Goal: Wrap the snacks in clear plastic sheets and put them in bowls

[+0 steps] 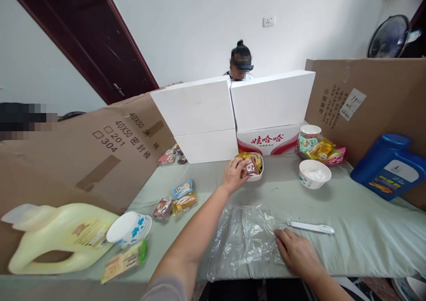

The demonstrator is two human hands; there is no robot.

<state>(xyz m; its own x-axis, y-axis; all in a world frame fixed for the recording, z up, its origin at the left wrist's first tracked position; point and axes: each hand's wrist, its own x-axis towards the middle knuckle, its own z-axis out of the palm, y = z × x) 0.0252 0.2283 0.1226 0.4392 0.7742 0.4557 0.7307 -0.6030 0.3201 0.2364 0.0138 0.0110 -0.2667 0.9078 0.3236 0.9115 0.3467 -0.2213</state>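
Observation:
My left hand (234, 175) is stretched forward, its fingers closed on a brown snack packet (250, 167) at the white bowl (261, 170). Yellow-wrapped snacks (254, 158) also lie in that bowl. My right hand (297, 252) lies flat near the front edge of the table, its fingertips touching the right side of a clear plastic bag (248, 236). The bag is spread out flat. Just beyond my right hand is a white folding knife or cutter (311, 227), apart from the fingers.
White boxes (203, 115) form a wall at the back, with a person (241, 61) behind it. Loose snack packets (184, 202), a tipped paper bowl (129, 229) and a pale yellow jug (63, 236) lie left. A paper bowl (314, 175) and a blue bottle (389, 166) stand right.

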